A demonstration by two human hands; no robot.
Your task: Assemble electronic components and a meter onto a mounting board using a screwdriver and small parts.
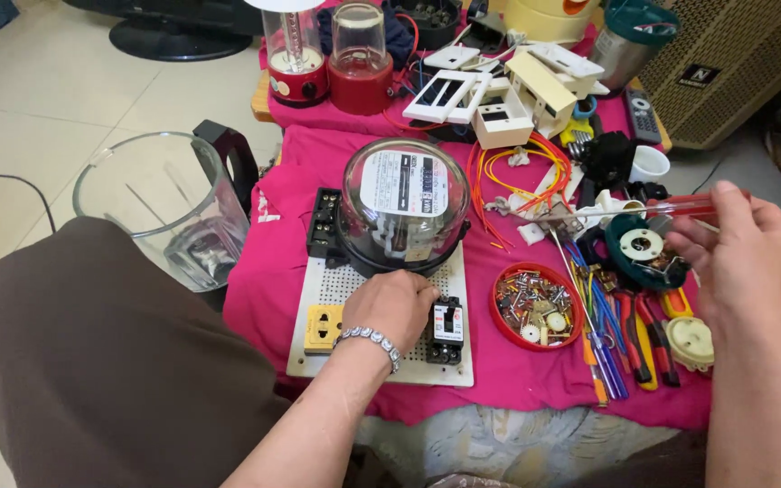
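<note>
At frame centre, an electric meter (403, 206) sits mounted on a white board (318, 307) beside a yellow socket (323, 328) and black breaker (446, 331); no wires are visibly connected. The left hand (395, 305) rests clenched on the board. At right, the right hand (736, 250) grips a red-handled screwdriver (680, 208).

Left hand (397, 307) lies fisted, knuckles toward 12 o'clock; right hand (741, 251) is raised, fingers pinched toward 10 o'clock.
</note>
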